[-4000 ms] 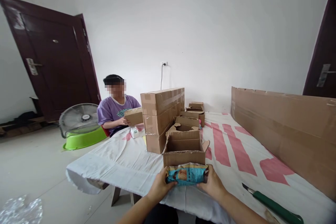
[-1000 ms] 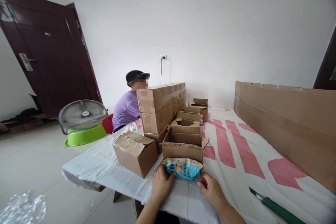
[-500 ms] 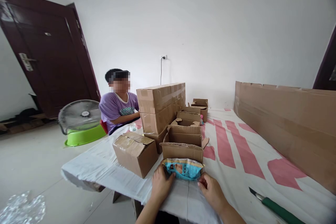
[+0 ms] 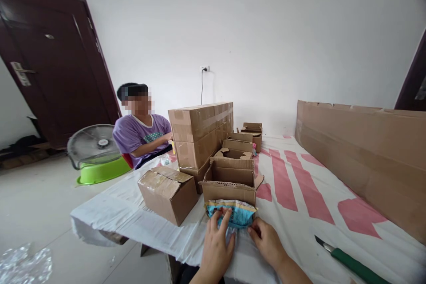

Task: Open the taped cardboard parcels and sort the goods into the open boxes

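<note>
In front of the nearest open box (image 4: 229, 193), the left hand (image 4: 216, 243) rests spread-fingered on a packet (image 4: 242, 216), the right hand (image 4: 267, 239) curled against it, grip unclear.

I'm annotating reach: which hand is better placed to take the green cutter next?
The right hand, probably: the green cutter lies to its right, while the left hand is farther off, at the blue packet.

I lay the spread fingers of my left hand (image 4: 216, 248) on a blue printed packet (image 4: 242, 215); my right hand (image 4: 269, 243), fingers curled, is at its near right corner. The packet lies just before an open cardboard box (image 4: 229, 193). A taped carton (image 4: 163, 199) sits left of the box, near stacked cartons (image 4: 193, 135). A green-handled utility knife (image 4: 354, 265) lies to my right.
</note>
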A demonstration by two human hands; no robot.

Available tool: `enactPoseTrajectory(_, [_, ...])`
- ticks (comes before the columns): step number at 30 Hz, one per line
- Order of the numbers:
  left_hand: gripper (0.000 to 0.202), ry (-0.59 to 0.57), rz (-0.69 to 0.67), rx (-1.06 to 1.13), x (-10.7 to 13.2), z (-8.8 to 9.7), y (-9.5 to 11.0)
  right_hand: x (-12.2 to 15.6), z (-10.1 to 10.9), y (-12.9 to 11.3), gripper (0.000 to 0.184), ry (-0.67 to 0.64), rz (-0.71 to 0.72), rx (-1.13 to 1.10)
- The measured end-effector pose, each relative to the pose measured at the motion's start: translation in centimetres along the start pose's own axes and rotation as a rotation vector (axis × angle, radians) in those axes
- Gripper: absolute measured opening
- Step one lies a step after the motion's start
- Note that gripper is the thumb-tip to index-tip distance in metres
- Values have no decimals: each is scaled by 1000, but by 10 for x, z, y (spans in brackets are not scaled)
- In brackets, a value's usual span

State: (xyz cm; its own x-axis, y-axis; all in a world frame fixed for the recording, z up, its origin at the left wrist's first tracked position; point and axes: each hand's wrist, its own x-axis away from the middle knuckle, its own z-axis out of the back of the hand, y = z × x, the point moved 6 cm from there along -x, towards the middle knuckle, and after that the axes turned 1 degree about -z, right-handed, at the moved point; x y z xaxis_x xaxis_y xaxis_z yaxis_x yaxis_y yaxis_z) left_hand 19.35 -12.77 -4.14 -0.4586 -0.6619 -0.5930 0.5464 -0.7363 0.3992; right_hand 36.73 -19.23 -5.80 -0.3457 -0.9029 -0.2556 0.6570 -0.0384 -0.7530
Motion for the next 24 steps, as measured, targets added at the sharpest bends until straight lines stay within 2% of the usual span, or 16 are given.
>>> enactPoseTrajectory(4, [62, -134, 101, -84, -25, -8, 4, 0, 0, -3, 16, -5, 6, 15])
enactPoseTrajectory(10, [59, -224, 170, -178, -53, -14, 17, 1, -1, -4, 10, -26, -3, 62])
enactPoseTrajectory(18, [60, -224, 136, -154, -67, -30, 14, -1, -1, -2, 10, -23, -4, 79])
enactPoseTrajectory(24, [56, -134, 138, -128, -63, -26, 5, -1, -1, -2, 9, -27, 10, 80])
